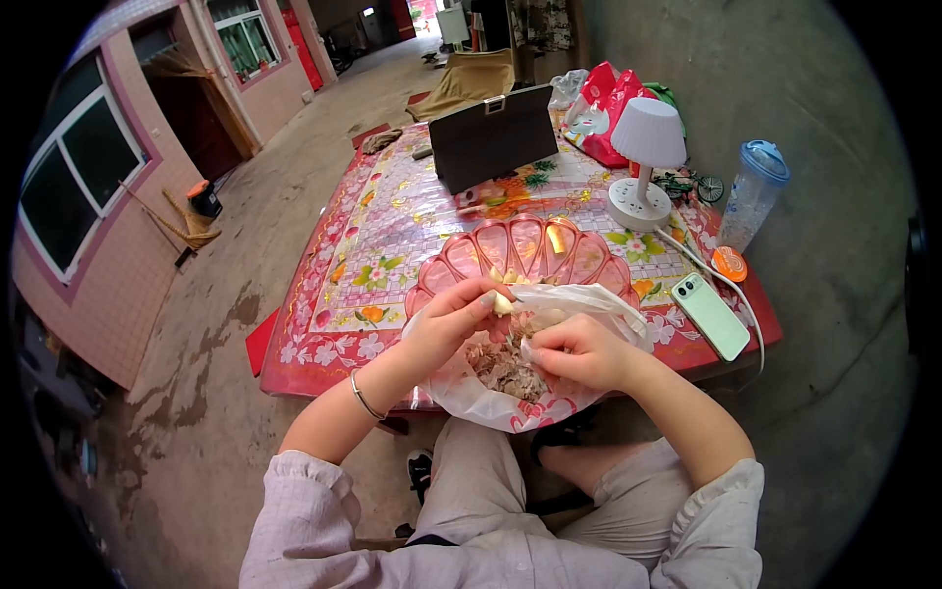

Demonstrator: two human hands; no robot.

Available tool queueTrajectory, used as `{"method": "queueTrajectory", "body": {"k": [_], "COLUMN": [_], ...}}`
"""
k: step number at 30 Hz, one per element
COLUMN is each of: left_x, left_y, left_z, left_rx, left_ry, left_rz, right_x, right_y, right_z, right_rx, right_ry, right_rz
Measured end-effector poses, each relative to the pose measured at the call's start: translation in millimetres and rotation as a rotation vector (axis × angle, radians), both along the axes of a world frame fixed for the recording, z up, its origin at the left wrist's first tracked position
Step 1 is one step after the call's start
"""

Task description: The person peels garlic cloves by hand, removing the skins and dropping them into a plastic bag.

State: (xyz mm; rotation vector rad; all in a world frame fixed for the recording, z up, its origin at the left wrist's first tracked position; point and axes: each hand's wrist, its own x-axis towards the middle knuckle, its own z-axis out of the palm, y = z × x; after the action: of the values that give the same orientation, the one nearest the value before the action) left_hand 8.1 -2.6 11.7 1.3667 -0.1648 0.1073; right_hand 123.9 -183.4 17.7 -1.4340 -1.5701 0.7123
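My left hand (459, 316) pinches a pale peeled garlic clove (502, 305) between thumb and fingers, above a white plastic bag (453, 398). The bag lies open at the table's near edge, with a heap of dry garlic skins (502, 371) inside. My right hand (581, 351) is closed over the bag's right part; a whitish bit shows at its fingertips, too small to name. Just behind the bag is a pink scalloped tray (478, 252) with several garlic cloves (512, 278) near its front, partly hidden by the bag and my left hand.
A dark tablet (494, 137) stands on the flowered tablecloth (343, 265). To the right are a white lamp (648, 137), a pale green phone (710, 316), a cable (751, 309) and a blue-lidded tumbler (754, 196). Red bags (603, 123) lie at the back.
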Motion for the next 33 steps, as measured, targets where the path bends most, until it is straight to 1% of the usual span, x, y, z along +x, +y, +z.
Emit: {"method": "queueTrajectory", "body": {"k": [1,3,7,9,10,11,12,14,15,19,21,25,27,28,30,31,33], "left_x": [0.4,1.0,1.3,0.2,-0.9,-1.9,-3.2,-5.1,-4.8,-5.1,-4.3,-3.3,-4.2,-4.7,-5.0,-4.1,-2.9], "left_y": [0.4,0.8,0.1,-1.2,-2.5,-4.0,-6.4,-11.0,-11.3,-7.8,-2.3,-1.5,-3.9,-6.0,-10.3,-11.0,-11.4], "left_z": [-0.1,-1.0,-1.9,-0.8,0.4,2.0,4.9,9.7,7.9,3.6,0.0,-1.9,-1.8,-1.7,-2.1,-2.4,-3.1], "left_rx": [-0.018,-0.036,0.001,0.02,0.076,0.133,0.133,0.361,0.332,0.247,0.209,0.21,0.199,0.199,0.347,0.347,0.559], "left_ry": [0.008,0.016,-0.002,-0.002,0.01,0.021,0.021,-0.073,-0.119,-0.102,-0.088,-0.098,-0.127,-0.127,-0.178,-0.178,-0.266], "left_rz": [0.023,0.046,0.041,0.043,0.059,0.075,0.075,0.083,0.088,0.114,0.072,0.085,0.129,0.128,0.24,0.24,0.334], "right_x": [-0.5,-0.5,-1.1,-1.1,-2.4,-4.4,-5.6,-4.0,-3.2,-0.8,-0.1,0.0,1.5,1.4,0.9,1.2,1.5], "right_y": [1.2,4.4,6.5,7.2,6.7,5.5,4.9,6.2,6.3,4.4,4.6,4.0,3.6,3.8,4.8,5.3,6.3], "right_z": [-2.6,-9.7,-10.5,-9.6,-7.6,-4.1,-2.3,-6.0,-7.4,-4.8,-6.1,-6.2,-8.3,-7.6,-5.9,-5.5,-5.1], "right_rx": [0.0,-0.079,-0.12,-0.07,-0.071,-0.083,-0.095,-0.075,-0.056,-0.048,-0.032,-0.025,0.009,0.009,-0.021,-0.021,-0.032], "right_ry": [0.0,0.192,0.19,0.042,0.042,0.119,0.196,0.236,0.275,0.366,0.416,0.488,0.497,0.497,0.489,0.489,0.522], "right_rz": [0.0,-0.102,-0.183,-0.217,-0.216,-0.21,-0.203,-0.183,-0.162,-0.07,-0.017,-0.005,-0.089,-0.089,-0.199,-0.199,-0.228]}}
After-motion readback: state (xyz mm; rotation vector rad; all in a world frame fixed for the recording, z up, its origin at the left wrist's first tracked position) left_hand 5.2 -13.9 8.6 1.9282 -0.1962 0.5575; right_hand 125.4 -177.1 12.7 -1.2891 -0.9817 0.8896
